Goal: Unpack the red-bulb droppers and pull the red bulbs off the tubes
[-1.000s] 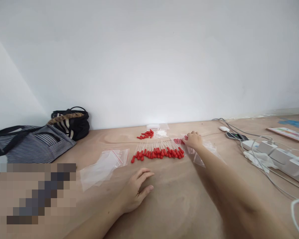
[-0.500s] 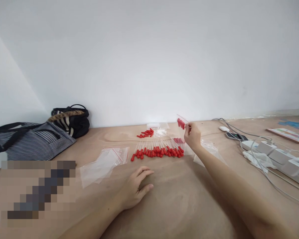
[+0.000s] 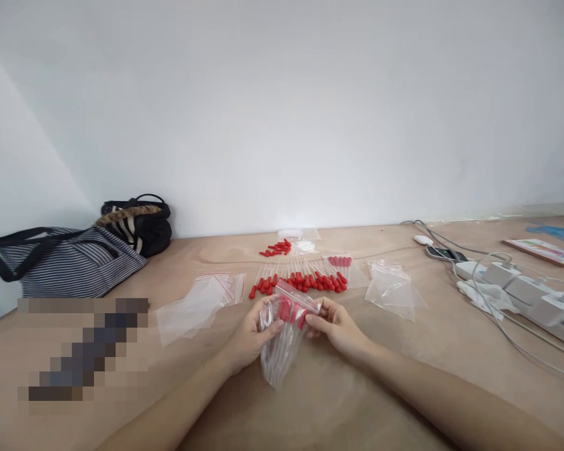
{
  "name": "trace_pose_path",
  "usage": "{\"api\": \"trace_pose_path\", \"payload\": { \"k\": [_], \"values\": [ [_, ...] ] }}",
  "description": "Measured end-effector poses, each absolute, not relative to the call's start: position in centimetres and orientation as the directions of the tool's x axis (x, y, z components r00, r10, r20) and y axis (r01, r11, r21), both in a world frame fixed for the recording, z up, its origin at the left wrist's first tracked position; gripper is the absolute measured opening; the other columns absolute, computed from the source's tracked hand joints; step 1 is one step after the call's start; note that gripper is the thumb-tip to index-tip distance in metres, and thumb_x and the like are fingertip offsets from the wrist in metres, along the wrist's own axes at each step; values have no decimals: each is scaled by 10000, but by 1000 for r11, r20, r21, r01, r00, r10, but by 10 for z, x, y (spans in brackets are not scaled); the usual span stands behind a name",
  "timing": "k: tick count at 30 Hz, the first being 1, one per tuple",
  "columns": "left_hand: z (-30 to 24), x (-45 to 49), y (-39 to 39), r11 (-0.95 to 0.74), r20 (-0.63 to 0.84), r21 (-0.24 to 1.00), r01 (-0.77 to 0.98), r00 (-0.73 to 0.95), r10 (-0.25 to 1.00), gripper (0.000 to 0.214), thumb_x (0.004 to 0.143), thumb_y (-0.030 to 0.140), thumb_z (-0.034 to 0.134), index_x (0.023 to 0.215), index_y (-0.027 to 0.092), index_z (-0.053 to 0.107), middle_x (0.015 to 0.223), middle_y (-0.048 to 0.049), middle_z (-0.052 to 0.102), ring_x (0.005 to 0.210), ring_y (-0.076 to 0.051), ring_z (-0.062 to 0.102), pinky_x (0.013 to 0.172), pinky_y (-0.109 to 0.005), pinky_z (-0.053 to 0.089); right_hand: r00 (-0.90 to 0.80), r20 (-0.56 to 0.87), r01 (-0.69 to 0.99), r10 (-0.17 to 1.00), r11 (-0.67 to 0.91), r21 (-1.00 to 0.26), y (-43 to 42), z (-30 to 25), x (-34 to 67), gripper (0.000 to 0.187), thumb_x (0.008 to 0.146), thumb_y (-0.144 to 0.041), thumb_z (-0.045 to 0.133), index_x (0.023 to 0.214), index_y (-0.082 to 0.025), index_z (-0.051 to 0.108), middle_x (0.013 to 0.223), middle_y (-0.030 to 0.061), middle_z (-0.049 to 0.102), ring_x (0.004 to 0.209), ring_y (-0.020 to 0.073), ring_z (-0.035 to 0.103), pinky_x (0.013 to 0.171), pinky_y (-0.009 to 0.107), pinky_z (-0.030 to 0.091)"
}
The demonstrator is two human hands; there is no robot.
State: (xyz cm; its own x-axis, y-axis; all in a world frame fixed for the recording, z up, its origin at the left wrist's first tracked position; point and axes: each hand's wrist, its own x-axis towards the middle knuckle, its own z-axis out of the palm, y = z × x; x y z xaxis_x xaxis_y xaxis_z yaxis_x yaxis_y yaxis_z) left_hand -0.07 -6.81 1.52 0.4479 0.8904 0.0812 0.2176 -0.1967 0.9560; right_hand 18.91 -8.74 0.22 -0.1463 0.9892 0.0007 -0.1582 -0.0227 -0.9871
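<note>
Between my two hands is a clear zip bag (image 3: pixel 277 357) with several red-tipped white sticks inside, their red ends near the bag's top. My left hand (image 3: pixel 255 335) pinches its left side, thumb in front. The right hand (image 3: pixel 334 327) grips the upper right edge, near the zip strip. Just beyond lies a row of loose red-tipped sticks (image 3: pixel 266 286), red ends toward me. A filled zip bag (image 3: pixel 356 274) with red tips showing lies at the row's right end. Farther back are small loose red pieces (image 3: pixel 276 248) beside thin white sticks (image 3: pixel 303 247).
Flat clear zip bags (image 3: pixel 192 307) lie on the left, and more clear bags (image 3: pixel 392 291) on the right. A striped bag (image 3: pixel 75 269) and a black bag (image 3: pixel 157 225) stand far left. White chargers (image 3: pixel 521 285) with trailing cables occupy the right side. One patch at lower left is blurred.
My right hand has brought the filled zip bag from the far right of the row down to the middle. My left hand, formerly open on the table, now holds it too.
</note>
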Motion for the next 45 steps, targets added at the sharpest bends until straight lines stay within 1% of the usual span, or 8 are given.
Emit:
{"api": "trace_pose_path", "payload": {
  "k": [6, 10, 15, 21, 29, 32, 36, 45],
  "values": [
    [18, -8, -62, -278, 46, 909, 311, 588, 807, 480, 749, 403, 577, 1156, 170, 472, 1115, -64, 589, 1016, -216, 544, 891, -359, 421, -203, -15, 184, 979, 23, -983, -85, -1, 207, 313, 644, -450, 626, 735, -152, 607, 567, -25, 564, 461, 74, 445, 459, 209, 347],
    [23, -8, -59, -402, 119, 773, 491, 511, 852, 446, 753, 339, 571, 1163, 184, 490, 1117, -66, 579, 995, -213, 544, 861, -357, 436, -212, 44, 382, 976, 124, -916, -88, -5, 204, 191, 701, -327, 570, 652, -152, 630, 551, -18, 577, 486, 80, 445, 480, 201, 341],
    [40, 9, -45, -685, 278, 508, 523, 653, 705, 243, 821, 228, 466, 1015, 219, 611, 1072, -59, 573, 1015, -195, 509, 905, -355, 394, -217, 78, 424, 973, 166, -890, -94, -1, 199, 159, 710, -259, 532, 653, -156, 639, 575, -15, 597, 497, 83, 452, 474, 192, 342],
    [50, 40, -17, -900, 162, 333, 280, 924, 347, 145, 778, 175, 541, 698, 213, 655, 827, -20, 616, 809, -158, 559, 767, -266, 431, -218, 108, 449, 970, 198, -872, -97, 2, 198, 162, 708, -231, 517, 597, -149, 603, 524, -32, 535, 484, 71, 417, 462, 181, 317],
    [47, 36, -27, -968, 194, 68, 242, 948, 251, 229, 784, 73, 430, 657, 181, 586, 690, -27, 585, 709, -160, 511, 728, -281, 407, -266, 236, 478, 934, 341, -809, -96, 1, 211, 244, 809, -261, 423, 720, -166, 629, 589, -16, 571, 532, 93, 466, 518, 203, 364],
    [43, 30, -35, -971, 250, 4, 239, 940, 233, 276, 796, 50, 367, 676, 178, 580, 692, -31, 590, 721, -160, 504, 752, -298, 396, -319, 401, 472, 859, 511, -718, -94, -2, 219, 201, 794, -208, 459, 887, -184, 635, 731, 18, 628, 618, 112, 521, 576, 222, 403],
    [35, 27, -37, -978, 384, -38, 203, 907, 174, 306, 835, 56, 328, 684, 154, 575, 703, -34, 606, 733, -154, 503, 747, -302, 395, -446, 660, 424, 605, 792, -439, -89, -8, 222, 174, 781, -155, 491, 870, -202, 632, 775, 32, 624, 717, 127, 522, 663, 264, 404],
    [21, 27, -39, -989, 544, -45, 144, 833, 97, 282, 791, -3, 355, 730, 153, 582, 741, -27, 644, 774, -152, 523, 723, -289, 413, -555, 767, 500, 322, 866, -1, -86, -5, 220, 134, 795, -158, 479, 736, -210, 587, 760, 0, 610, 692, 113, 449, 605, 275, 307]
  ]
}}
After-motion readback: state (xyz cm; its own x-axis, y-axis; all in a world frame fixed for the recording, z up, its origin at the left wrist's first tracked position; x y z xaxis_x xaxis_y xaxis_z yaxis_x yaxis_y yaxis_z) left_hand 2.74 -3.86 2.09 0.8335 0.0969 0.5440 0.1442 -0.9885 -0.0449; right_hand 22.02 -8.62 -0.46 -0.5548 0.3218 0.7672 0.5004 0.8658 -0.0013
